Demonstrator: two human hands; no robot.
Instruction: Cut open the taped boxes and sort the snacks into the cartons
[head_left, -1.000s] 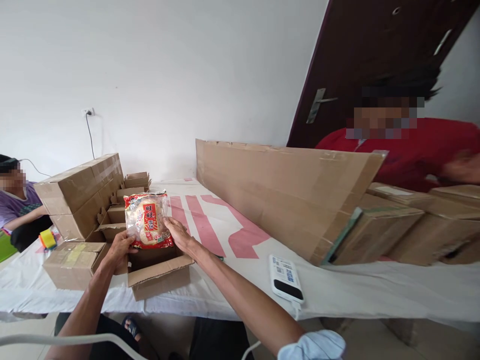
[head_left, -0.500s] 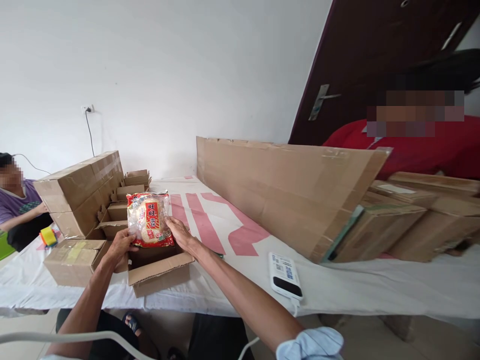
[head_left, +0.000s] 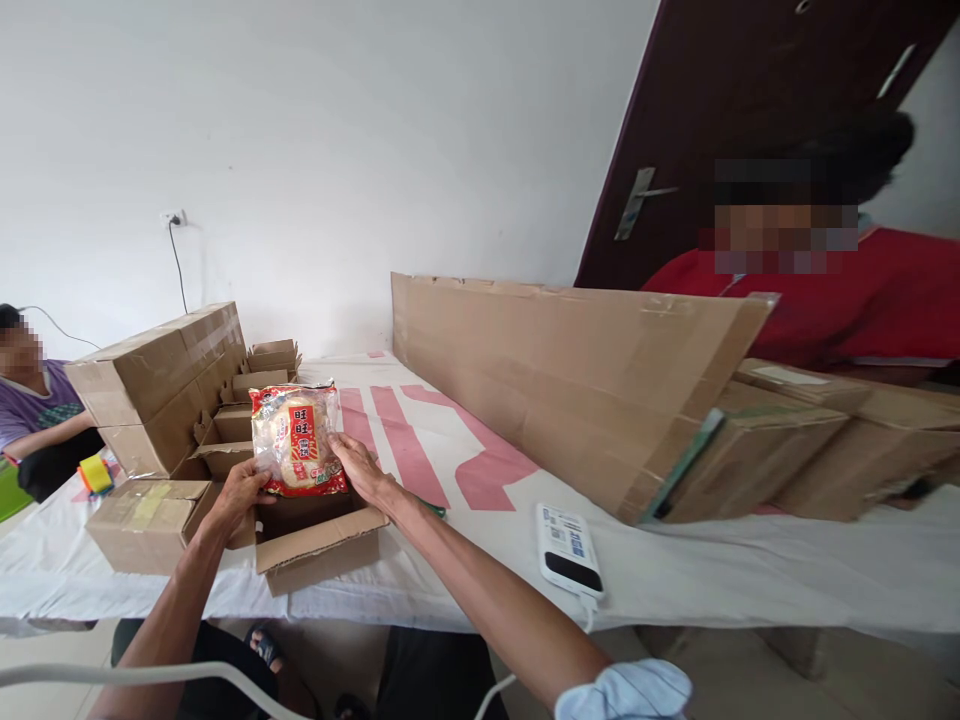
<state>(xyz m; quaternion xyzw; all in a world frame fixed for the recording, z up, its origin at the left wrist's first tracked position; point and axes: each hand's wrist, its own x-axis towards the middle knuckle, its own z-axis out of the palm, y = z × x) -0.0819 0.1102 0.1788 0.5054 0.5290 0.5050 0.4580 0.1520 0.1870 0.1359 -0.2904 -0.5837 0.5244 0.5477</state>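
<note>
Snack packet [head_left: 298,440] is held between both hands, the left hand [head_left: 244,492] closed on its lower left edge and the right hand [head_left: 360,468] on its right edge, over an open carton [head_left: 322,550] whose dark inside cannot be made out. Left of the grip sits a taped carton [head_left: 154,525], with stacked cartons [head_left: 150,385] beyond it; a row of open cartons [head_left: 236,425] runs away behind the packet. A white cloth [head_left: 487,560] with red markings lies below the grip. To its right are a white device [head_left: 568,545], an upright cardboard panel [head_left: 562,390] and a person in red [head_left: 885,300]. The packet is red-edged and clear, showing pale round crackers
</note>
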